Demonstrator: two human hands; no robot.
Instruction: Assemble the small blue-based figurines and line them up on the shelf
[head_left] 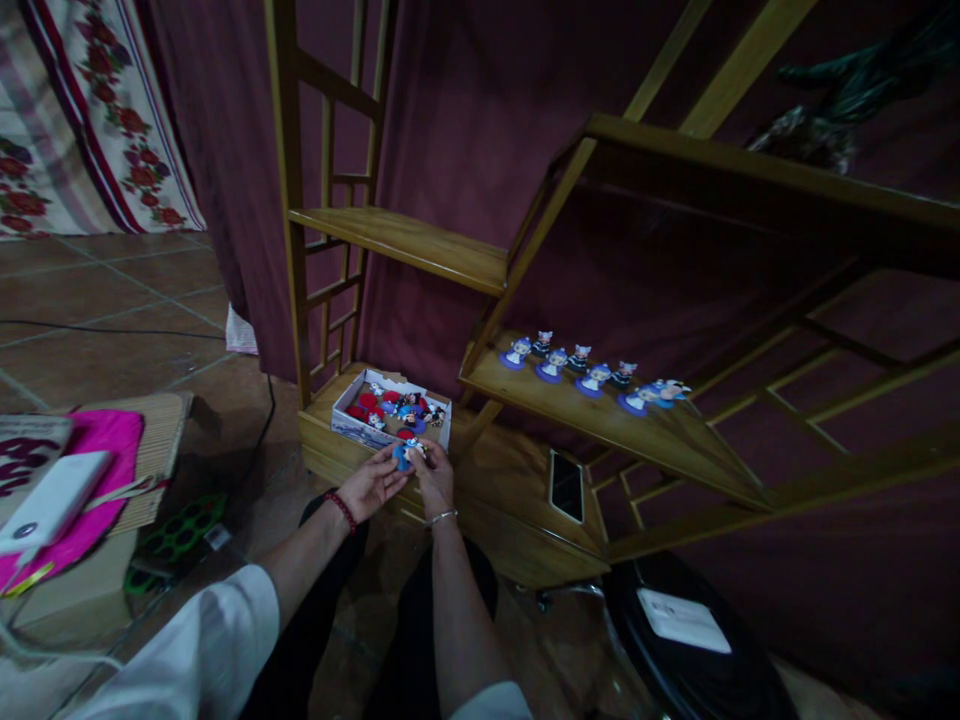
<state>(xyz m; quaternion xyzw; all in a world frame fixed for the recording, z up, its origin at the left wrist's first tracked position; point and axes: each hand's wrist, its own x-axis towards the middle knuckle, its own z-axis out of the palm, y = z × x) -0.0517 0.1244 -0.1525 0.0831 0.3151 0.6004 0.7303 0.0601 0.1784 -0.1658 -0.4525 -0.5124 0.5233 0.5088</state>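
Note:
Both my hands meet in front of a small open box. My left hand (373,484) has its fingers closed at the blue round base of a small figurine (403,457). My right hand (435,480) pinches the same figurine from the other side, partly covering it. Just beyond, the white cardboard box (349,424) holds several more figurines with red, blue and purple bases, some lying over. On the wooden shelf (600,420) to the right, several figurines (553,364) stand in rows: purple-and-white ones in front, darker ones behind.
A phone (566,486) lies on the low wooden cabinet (495,480). Bottom right is a black round seat (697,660) bearing a white flat object (683,619). At left, a white power bank (56,500) rests on pink material (124,440). Upright posts (283,150) and an upper shelf (405,245) frame the area.

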